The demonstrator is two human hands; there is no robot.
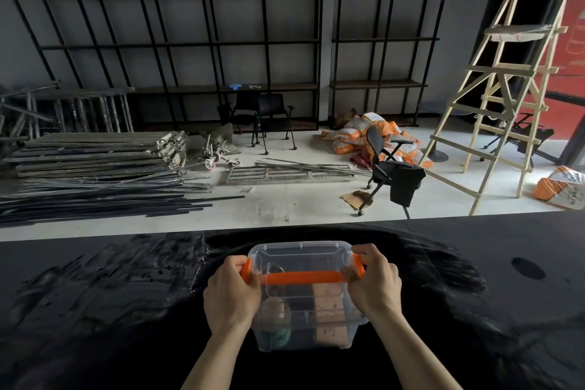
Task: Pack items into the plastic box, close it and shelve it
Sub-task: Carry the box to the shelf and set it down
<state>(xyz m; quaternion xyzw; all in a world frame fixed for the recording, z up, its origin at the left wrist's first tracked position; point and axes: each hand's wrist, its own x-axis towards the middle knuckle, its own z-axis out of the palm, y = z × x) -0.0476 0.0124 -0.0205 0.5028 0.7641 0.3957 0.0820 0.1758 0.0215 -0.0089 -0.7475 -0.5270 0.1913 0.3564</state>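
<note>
A clear plastic box (300, 255) with its lid on rests on the black table (95, 294), right in front of me. An orange handle (300, 278) lies across the lid. My left hand (231, 294) clasps the orange latch on the box's left side. My right hand (373, 285) clasps the orange latch on its right side. Through the clear walls I see a brown cardboard packet (329, 304), a green item (275, 337) and a round pale item (275, 307).
Beyond the table's far edge lies a pale floor with stacked metal bars (95, 174), black chairs (392, 168), orange sacks (357, 133) and a wooden ladder (506, 89). Black wall shelves (221, 41) line the back wall. A round hole (528, 267) is in the table at right.
</note>
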